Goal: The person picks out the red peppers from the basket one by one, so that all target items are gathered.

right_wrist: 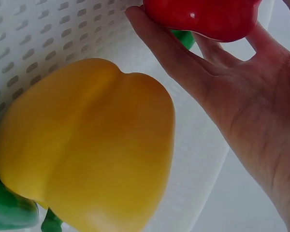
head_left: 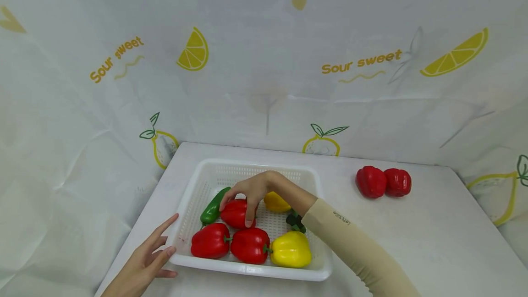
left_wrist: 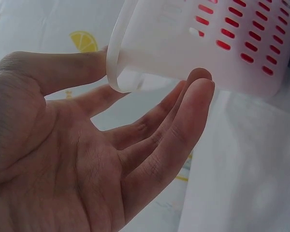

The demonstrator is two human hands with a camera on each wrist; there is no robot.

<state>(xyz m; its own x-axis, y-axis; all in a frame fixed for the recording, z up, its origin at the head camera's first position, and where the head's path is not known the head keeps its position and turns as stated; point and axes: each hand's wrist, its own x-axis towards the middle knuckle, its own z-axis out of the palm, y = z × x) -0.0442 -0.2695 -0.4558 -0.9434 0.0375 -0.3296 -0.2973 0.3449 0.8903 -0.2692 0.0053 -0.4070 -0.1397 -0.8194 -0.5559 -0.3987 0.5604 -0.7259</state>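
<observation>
My right hand [head_left: 255,189] grips a red bell pepper [head_left: 233,214] inside a white plastic basket [head_left: 252,269], thumb on one side and fingers on the other. Two more red bell peppers, one at left [head_left: 210,241] and one in the middle [head_left: 250,245], lie along the basket's near side beside a yellow bell pepper [head_left: 291,250]. Behind the right wrist is another yellow pepper [head_left: 276,201], partly hidden. A long green pepper [head_left: 213,207] lies left of the gripped one. At the basket's near-left corner, my left hand [head_left: 142,262] has its thumb at the rim and its fingers extended.
Right of the basket, two red bell peppers [head_left: 371,182] [head_left: 398,182] sit side by side on the white table [head_left: 433,237]. Something dark green [head_left: 295,222] shows in the basket beside the right sleeve. A lemon-printed sheet [head_left: 255,72] hangs behind the table.
</observation>
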